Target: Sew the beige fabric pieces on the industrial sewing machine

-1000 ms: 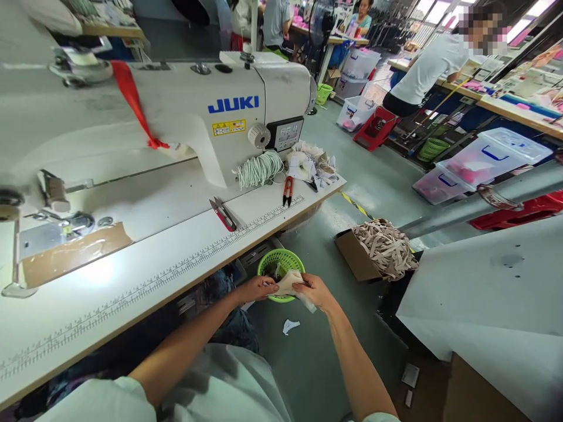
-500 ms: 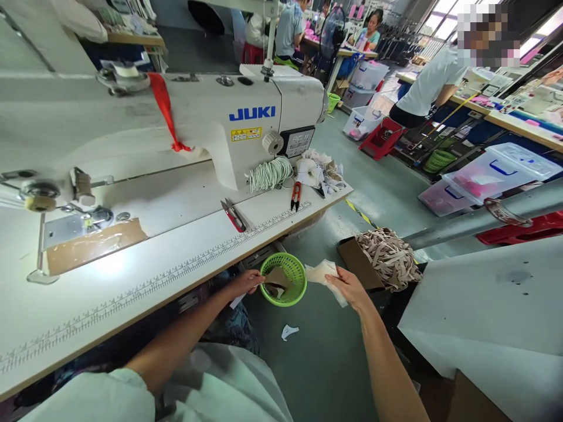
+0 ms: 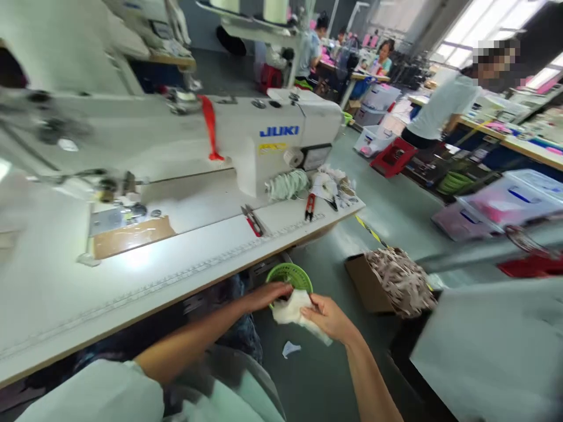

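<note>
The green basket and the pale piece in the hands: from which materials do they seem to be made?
Green basket: probably moulded plastic, judging by its uniform bright colour and fine open mesh. Pale piece: apparently soft cloth, cream and matt, since it folds limply between both hands; the blur hides its weave.

A single camera sits on the person's head, looking forward and down past the bench (image 3: 132,281) edge. It is close to the hands at bottom centre, with the sewing machine (image 3: 246,140) at upper left and the workshop floor receding to the right. The picture is motion-blurred.

Grey-green floor (image 3: 387,217), white sewing table (image 3: 145,275), bright windows (image 3: 466,23) behind
</note>
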The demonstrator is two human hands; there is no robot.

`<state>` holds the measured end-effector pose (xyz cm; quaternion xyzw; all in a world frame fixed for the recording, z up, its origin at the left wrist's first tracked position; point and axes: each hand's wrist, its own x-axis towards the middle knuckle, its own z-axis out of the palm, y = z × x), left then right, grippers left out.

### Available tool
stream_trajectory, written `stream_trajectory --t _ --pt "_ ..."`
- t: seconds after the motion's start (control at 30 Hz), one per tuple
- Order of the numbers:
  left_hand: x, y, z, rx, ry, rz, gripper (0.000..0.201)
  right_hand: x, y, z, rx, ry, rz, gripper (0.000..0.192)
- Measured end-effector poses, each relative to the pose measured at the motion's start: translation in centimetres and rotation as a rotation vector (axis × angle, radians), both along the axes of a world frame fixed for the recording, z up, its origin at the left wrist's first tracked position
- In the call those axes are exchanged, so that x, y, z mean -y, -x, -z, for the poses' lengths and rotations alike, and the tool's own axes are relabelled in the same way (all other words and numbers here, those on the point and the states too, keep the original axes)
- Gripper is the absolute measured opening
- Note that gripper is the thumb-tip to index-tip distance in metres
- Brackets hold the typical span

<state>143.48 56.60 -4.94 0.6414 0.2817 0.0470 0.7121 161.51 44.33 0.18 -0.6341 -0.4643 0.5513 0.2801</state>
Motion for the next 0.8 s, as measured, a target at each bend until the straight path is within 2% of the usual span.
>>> stream_trajectory --t 0.13,0.2,0.33,0.43,0.5,0.6,0.7,0.8 --pt "2.2 7.2 -4.8 0.104 0.058 0.048 0.054 -2.4 5.5 -2.1 -0.03 -0.049 -0.24 0.029" --pt "3.2 10.1 -6.9 0.103 0.0 0.004 0.056 -3.4 7.8 -3.5 -0.029 -0.065 -0.346 0.026" --pt "4.4 14.8 -10.5 0.01 -0.207 -0.28 0.057 -5.6 11.7 -6.8 -0.037 -0.099 -0.517 0.027" --pt "4.3 17.9 -12.5 0.039 -0.179 -0.444 0.059 -8.4 15.0 -8.9 -0.008 -0.181 -0.592 0.029" --pt "3.3 20.3 -13.7 0.045 -0.141 -0.511 0.059 -11.1 17.7 -10.0 0.019 -0.247 -0.629 0.03" --pt "0.0 24.3 -15.1 0.059 -0.145 -0.576 0.06 -15.9 22.3 -10.8 -0.002 -0.288 -0.678 0.033" --pt "-4.4 28.5 -15.8 0.113 -0.173 -0.565 0.059 -20.5 26.7 -10.9 -0.09 -0.266 -0.696 0.033" --pt "-8.2 32.0 -15.8 0.085 -0.168 -0.53 0.055 -24.1 29.7 -10.8 -0.091 -0.28 -0.648 0.034"
